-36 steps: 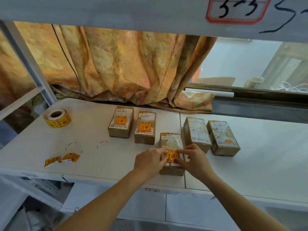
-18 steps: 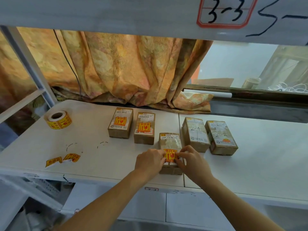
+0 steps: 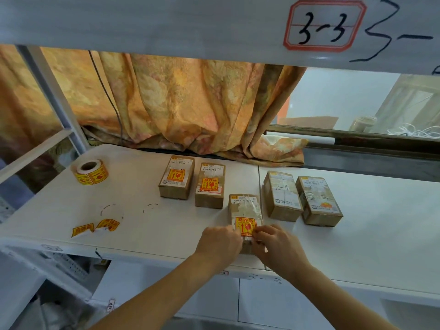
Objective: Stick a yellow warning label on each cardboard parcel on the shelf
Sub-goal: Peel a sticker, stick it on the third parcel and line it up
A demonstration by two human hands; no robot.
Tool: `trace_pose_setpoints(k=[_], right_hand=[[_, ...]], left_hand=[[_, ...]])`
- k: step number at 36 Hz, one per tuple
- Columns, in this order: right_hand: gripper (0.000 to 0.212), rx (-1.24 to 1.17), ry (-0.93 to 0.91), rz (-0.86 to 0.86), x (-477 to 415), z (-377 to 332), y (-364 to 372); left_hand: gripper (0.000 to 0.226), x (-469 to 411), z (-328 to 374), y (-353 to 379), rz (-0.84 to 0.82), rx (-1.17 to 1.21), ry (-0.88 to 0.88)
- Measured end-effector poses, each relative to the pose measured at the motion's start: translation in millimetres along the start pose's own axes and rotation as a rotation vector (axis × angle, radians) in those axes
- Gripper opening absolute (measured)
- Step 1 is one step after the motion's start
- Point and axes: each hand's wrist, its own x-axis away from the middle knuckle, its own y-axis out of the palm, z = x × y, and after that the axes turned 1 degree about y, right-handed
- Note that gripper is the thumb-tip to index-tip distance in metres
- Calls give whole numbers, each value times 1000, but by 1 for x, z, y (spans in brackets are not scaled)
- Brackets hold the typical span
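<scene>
Several small cardboard parcels lie on the white shelf [image 3: 133, 210]. The two on the left [image 3: 176, 177] [image 3: 210, 185] each carry a yellow warning label. The middle parcel [image 3: 244, 208] sits nearest me, with a yellow label [image 3: 245, 225] on its top. My left hand [image 3: 220, 241] and my right hand [image 3: 277, 245] flank that parcel's near end, fingertips pressing the label's lower corners. Two parcels on the right [image 3: 282, 195] [image 3: 317, 200] show no such label. A roll of yellow labels [image 3: 90, 172] stands at the far left.
Two loose yellow label scraps [image 3: 95, 227] lie near the shelf's front left edge. An orange patterned curtain [image 3: 178, 103] hangs behind the parcels. The upper shelf's front [image 3: 166, 22] overhangs, with a red-framed tag [image 3: 323, 26]. A metal upright [image 3: 54, 96] stands at the left.
Both hands have slid down toward the near end of the middle parcel, uncovering most of the yellow label. The parcels and roll have not moved.
</scene>
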Motion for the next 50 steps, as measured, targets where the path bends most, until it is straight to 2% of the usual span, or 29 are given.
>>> trace_pose_setpoints(k=[10, 16, 20, 26, 31, 38, 43, 50], right_hand=[[24, 119, -115, -71, 6, -3, -2], [23, 43, -30, -47, 4, -2, -2], [20, 29, 67, -112, -4, 0, 8], [19, 33, 115, -209, -26, -3, 10], [16, 29, 155, -219, -44, -1, 7], [38, -50, 210, -249, -65, 5, 13], [60, -140, 217, -236, -70, 13, 25], [72, -181, 208, -203, -72, 24, 41]], left_hand=[[28, 1, -1, -5, -152, -115, 73], [26, -2, 1, -2, -159, -127, 67], [28, -8, -2, -1, -130, -112, 39], [29, -22, -9, 3, -91, -78, -33], [29, -36, -15, 6, -79, -63, -65], [31, -61, -22, 3, -79, -78, -117], [38, -74, -29, 8, -64, -88, -130], [41, -88, -36, 16, -48, -124, -141]])
